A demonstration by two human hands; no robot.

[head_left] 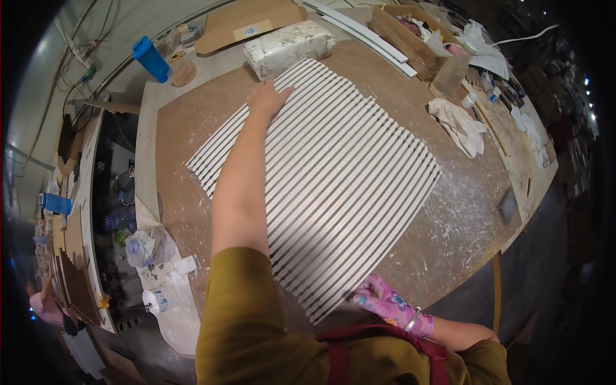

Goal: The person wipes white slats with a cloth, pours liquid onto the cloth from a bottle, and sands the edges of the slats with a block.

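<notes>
1. Row of white strips [327,179] lies flat across the middle of the frame on a brown board [186,128], packed edge to edge with thin dark gaps between them.
2. Left hand [268,99], bare, reaches to the upper centre and rests palm down, fingers spread flat on the far ends of the strips. It grips nothing.
3. Right hand [385,301], in a pink flowered glove, sits at the lower centre with fingers pressed on the near ends of the strips. No grasp visible.
4. Judged progress: the strips look laid out already and fairly even; the ends at left and lower edge form a ragged line, so squaring seems unfinished.
5. Beyond: wrapped white block [289,46] at upper centre, blue bottle [151,59] at upper left, crumpled white rag [459,125] at right.
</notes>
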